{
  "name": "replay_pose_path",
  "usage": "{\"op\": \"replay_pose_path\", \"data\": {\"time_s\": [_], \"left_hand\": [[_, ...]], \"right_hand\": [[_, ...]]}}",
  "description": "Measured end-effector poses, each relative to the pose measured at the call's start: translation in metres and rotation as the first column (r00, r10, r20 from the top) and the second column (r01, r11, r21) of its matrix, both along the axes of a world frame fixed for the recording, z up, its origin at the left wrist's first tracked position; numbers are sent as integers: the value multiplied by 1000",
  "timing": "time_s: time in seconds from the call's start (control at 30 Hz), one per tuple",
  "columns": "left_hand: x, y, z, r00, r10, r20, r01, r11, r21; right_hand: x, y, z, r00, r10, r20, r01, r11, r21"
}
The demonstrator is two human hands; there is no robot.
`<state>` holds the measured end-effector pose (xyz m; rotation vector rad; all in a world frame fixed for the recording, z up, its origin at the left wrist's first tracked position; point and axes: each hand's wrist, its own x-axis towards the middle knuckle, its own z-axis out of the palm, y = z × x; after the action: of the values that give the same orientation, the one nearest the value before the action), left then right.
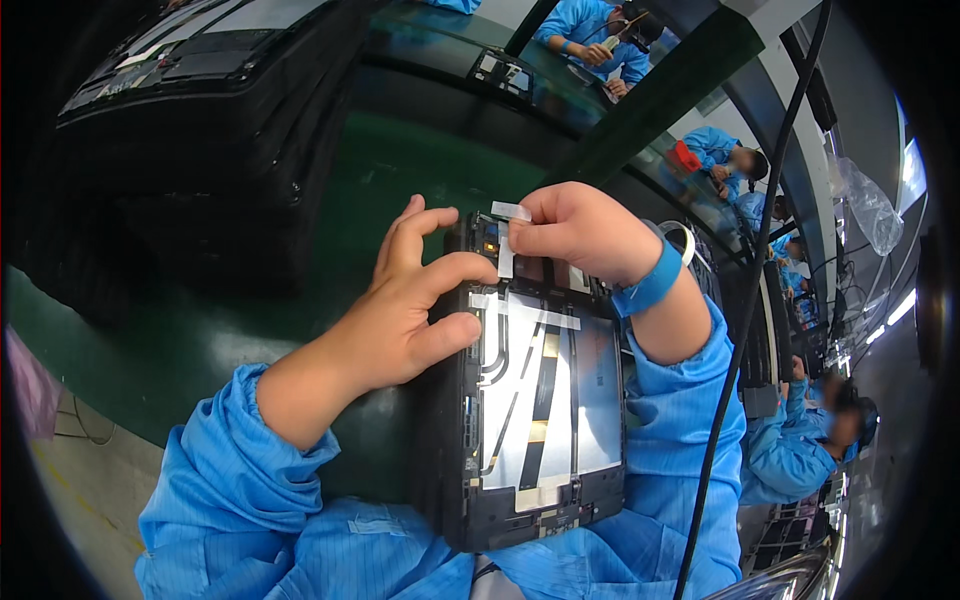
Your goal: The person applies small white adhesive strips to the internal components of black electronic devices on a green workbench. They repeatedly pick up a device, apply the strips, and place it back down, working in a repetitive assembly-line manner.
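An opened black tablet-like device (595,400) lies in front of me, its silver inner plate crossed by dark ribbon cables. My right hand (585,232), with a blue band at the wrist, pinches a small white strip (510,211) over the device's far end. Another white strip (505,258) stands upright just below it, by the fingertips. My left hand (405,290) rests along the device's left edge with fingers spread; its index fingertip touches near that lower strip and its thumb lies by the frame.
A tall stack of similar black devices (200,130) rises at the left on the green table (370,180). Behind the right wrist is a white roll (682,240). A black cable (735,370) hangs down on the right. Co-workers in blue (590,30) sit along benches beyond a dark post (650,100).
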<state>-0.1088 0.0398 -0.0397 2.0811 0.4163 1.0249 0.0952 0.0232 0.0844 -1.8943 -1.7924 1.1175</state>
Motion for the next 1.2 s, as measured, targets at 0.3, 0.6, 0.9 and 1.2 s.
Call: {"op": "replay_pose_path", "data": {"time_s": [0.3,0.6,0.9,1.2], "left_hand": [[2,0,-1,1000,2,7,-2,1000,11],[1,-5,3,1000,22,2,-22,999,26],[1,-2,4,1000,-2,5,2,1000,-9],[0,-3,4,1000,29,-5,-29,999,23]], "right_hand": [[-3,6,-4,994,-7,108,4,1000,28],[-10,2,-1,997,-63,49,62,998,22],[-5,-1,-2,994,-83,-70,83,997,-7],[-17,1,-2,988,-93,126,88,995,44]]}}
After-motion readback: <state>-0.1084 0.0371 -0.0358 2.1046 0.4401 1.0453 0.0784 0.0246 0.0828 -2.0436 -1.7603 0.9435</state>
